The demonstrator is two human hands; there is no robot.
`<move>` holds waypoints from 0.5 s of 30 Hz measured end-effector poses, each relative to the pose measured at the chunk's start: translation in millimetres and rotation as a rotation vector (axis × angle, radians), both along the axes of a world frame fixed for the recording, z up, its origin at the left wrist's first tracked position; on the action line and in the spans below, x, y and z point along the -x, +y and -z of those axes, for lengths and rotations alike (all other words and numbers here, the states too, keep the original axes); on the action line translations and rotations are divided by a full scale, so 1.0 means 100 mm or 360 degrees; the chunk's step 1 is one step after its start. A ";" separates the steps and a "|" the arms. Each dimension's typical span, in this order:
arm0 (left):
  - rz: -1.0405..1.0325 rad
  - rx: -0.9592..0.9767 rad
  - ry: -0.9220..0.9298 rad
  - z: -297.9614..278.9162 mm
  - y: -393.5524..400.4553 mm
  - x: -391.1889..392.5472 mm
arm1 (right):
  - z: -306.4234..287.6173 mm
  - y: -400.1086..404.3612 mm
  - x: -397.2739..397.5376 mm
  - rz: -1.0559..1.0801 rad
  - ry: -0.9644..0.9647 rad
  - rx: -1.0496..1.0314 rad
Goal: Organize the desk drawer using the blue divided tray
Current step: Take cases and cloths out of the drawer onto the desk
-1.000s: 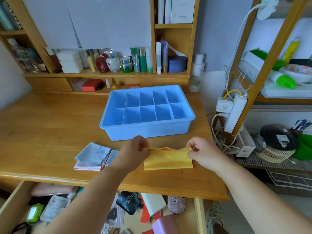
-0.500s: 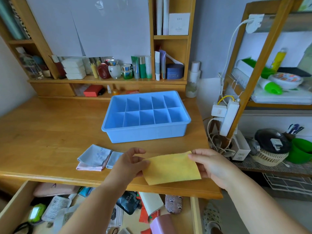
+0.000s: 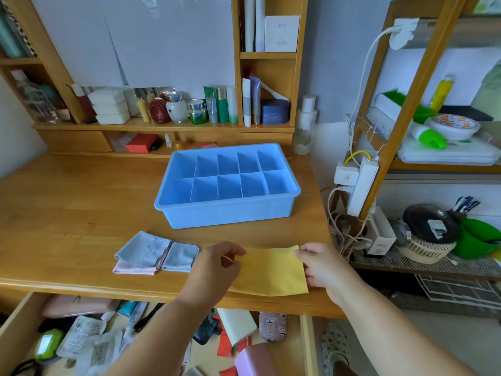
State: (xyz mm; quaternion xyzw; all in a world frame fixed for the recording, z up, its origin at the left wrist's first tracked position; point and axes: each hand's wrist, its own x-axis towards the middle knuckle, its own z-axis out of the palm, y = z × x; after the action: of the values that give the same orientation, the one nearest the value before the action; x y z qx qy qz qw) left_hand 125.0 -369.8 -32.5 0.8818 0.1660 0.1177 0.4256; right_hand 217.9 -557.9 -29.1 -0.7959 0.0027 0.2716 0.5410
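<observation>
A blue divided tray [image 3: 230, 214] stands on the wooden desk [image 3: 81, 202], its compartments bare. In front of it a yellow cloth [image 3: 273, 270] lies flat near the desk's front edge. My left hand [image 3: 217, 267] pinches its left top corner and my right hand [image 3: 321, 263] holds its right edge. To the left lie folded light-blue and pink cloths [image 3: 154, 253]. Below the desk edge the open drawer [image 3: 16, 329] is full of mixed items.
The back shelf [image 3: 162, 126] holds bottles, jars and tubes. A wooden rack [image 3: 406, 104] stands at the right with a power strip [image 3: 362, 185] and cables. The drawer holds a pink pouch [image 3: 76, 305], packets, and a patterned case [image 3: 272, 325].
The yellow cloth was held up folded between both hands; now it lies spread flat on the desk, hands still at its left and right edges. The view has tilted slightly.
</observation>
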 end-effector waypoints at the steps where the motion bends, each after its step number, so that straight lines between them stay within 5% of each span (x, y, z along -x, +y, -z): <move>1: -0.0004 -0.0048 -0.0079 -0.06 -0.05 0.01 | -0.03 0.01 0.03 -0.0006 -0.0031 -0.0016; 10: 0.0031 0.0018 -0.0497 -0.19 -0.71 0.09 | -0.19 0.17 0.38 -0.0075 -0.0220 -0.0212; 15: 0.0154 0.0723 -0.0457 -0.15 -0.76 0.20 | -0.21 0.12 0.45 -0.0068 -0.0059 -0.0450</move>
State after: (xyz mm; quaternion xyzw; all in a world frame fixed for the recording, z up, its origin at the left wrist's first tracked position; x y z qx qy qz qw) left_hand 105.1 -446.2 -17.3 0.7448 0.0836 0.1809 0.6368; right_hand 173.0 -545.7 -8.0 -0.7164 -0.0626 0.2661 0.6418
